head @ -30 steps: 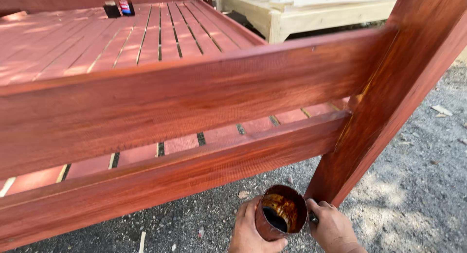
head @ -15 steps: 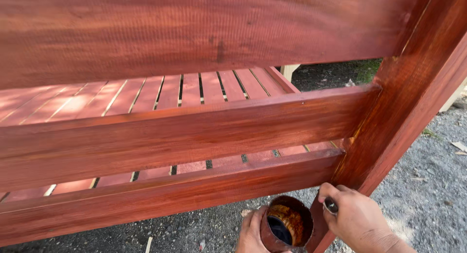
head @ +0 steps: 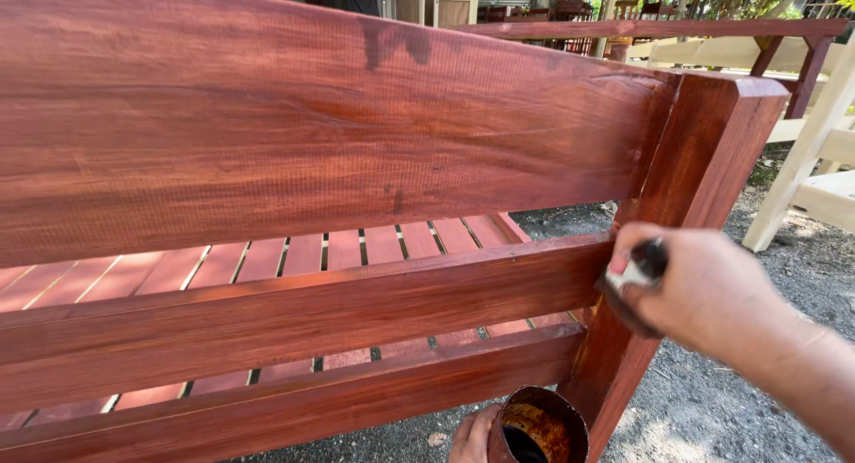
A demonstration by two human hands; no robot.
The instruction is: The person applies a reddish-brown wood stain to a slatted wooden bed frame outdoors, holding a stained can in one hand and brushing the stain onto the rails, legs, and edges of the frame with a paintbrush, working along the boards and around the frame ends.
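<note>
A brush (head: 643,269) is gripped in the right hand (head: 704,289) against the red-stained rail's (head: 356,303) right end, while a stain tin (head: 537,427) is clasped in the left hand (head: 470,434) below for dipping.

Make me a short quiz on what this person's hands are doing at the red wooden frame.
1. True or false: the right hand holds a brush against the corner post of the red-stained frame.
2. What does the left hand hold? A) a rusty can of dark stain B) a hammer C) a tape measure
3. Fill in: beyond the rails, the flat surface is made of red ____.

Key:
1. True; the grip closes round a brush with a dark handle, where the middle rail meets the post.
2. A; the can sits low, near the post's foot.
3. Slats.
</note>
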